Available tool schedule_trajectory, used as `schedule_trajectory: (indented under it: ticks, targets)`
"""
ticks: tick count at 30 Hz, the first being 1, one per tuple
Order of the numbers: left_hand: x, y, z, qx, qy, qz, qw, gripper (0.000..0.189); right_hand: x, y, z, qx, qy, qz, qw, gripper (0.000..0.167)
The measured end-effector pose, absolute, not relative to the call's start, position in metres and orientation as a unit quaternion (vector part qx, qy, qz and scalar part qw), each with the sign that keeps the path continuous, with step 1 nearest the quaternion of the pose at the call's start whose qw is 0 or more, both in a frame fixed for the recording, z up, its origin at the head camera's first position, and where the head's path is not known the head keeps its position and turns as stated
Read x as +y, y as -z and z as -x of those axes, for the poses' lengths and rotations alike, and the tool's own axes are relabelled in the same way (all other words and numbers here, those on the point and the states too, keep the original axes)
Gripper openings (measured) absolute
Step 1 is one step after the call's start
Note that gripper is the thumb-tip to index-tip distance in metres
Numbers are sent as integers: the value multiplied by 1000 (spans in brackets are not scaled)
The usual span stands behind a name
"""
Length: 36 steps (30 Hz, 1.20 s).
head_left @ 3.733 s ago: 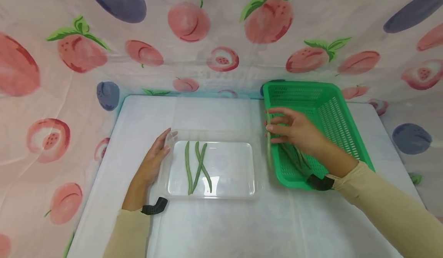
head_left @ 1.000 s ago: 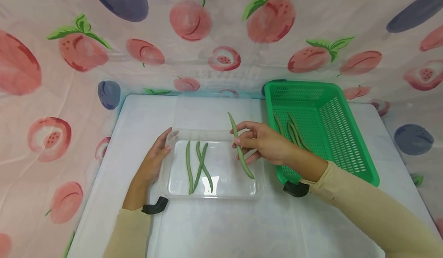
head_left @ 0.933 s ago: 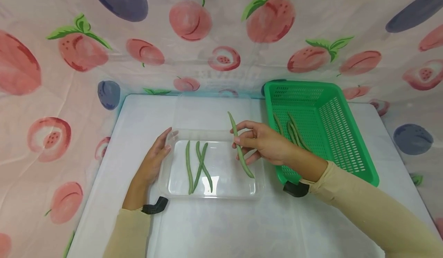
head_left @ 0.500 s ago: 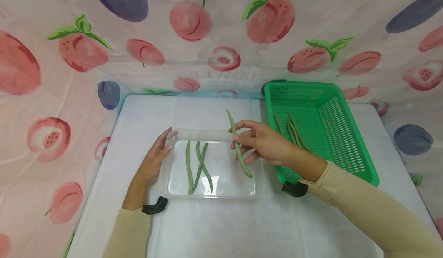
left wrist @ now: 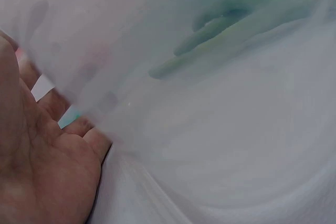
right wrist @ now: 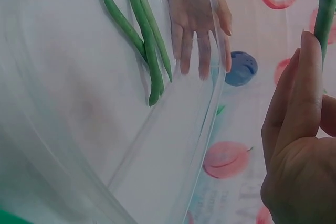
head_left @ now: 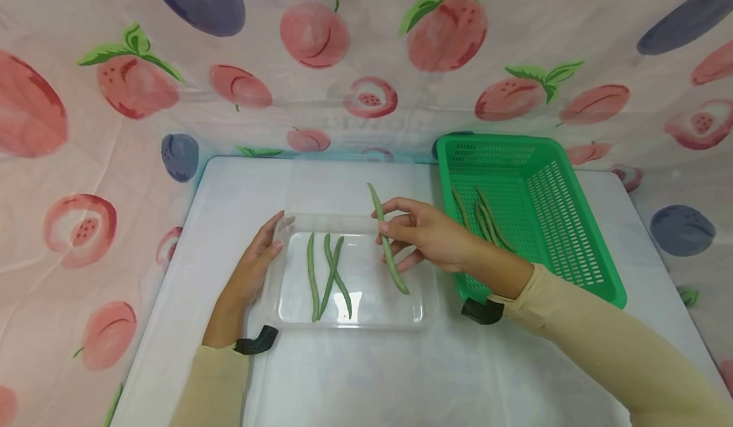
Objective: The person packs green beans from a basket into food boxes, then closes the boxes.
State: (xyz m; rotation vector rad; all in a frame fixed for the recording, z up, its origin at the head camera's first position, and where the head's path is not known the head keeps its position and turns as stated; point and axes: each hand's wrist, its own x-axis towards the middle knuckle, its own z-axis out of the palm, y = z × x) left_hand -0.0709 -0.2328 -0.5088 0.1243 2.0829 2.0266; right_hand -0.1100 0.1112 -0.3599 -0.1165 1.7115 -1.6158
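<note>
Between the thumb and fingers of my right hand (head_left: pixel 420 230), a green bean (head_left: pixel 389 242) is pinched, slanting above the right part of a clear plastic container (head_left: pixel 378 325). The right wrist view shows this bean's tip (right wrist: pixel 324 11) rising past the fingers. Against the container's left wall rests my left hand (head_left: pixel 252 265), its fingers fairly straight; through the clear wall they appear in the right wrist view (right wrist: pixel 197 24). Inside the container lie a single green bean (head_left: pixel 312 277) and two crossed beans (head_left: pixel 338 287). In the left wrist view the beans (left wrist: pixel 210 40) look blurred through the plastic.
A green plastic basket (head_left: pixel 572 223) with several more green beans (head_left: pixel 487 220) stands to the right. Behind the container lies a clear, flat plastic piece (head_left: pixel 352 185). Fruit-patterned cloth (head_left: pixel 366 39) rises behind and beside the white table (head_left: pixel 366 382).
My right hand has carried the bean from the basket's left rim leftward to above the container, drifting slightly further left in the last half second. My left hand stays put.
</note>
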Motion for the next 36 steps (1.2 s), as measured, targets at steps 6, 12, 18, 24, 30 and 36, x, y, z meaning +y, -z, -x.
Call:
schedule_trajectory:
  ticks: [6, 12, 18, 24, 30, 36]
  targets:
    - [-233, 508, 71, 711, -692, -44, 117, 59, 108, 364, 109, 674, 627, 50, 387, 32]
    - [-232, 508, 70, 710, -692, -45, 119, 58, 105, 369, 108, 680, 619, 49, 390, 33]
    - [-232, 507, 70, 708, -695, -48, 114, 58, 102, 375, 108, 688, 608, 48, 393, 33]
    - [-233, 508, 71, 710, -693, -47, 115, 58, 98, 381, 107, 690, 601, 40, 401, 34]
    - [-233, 508, 71, 709, -694, -47, 116, 58, 97, 383, 106, 688, 597, 29, 410, 36]
    - [-234, 510, 71, 702, -701, -58, 111, 57, 99, 381, 106, 685, 601, 27, 411, 30]
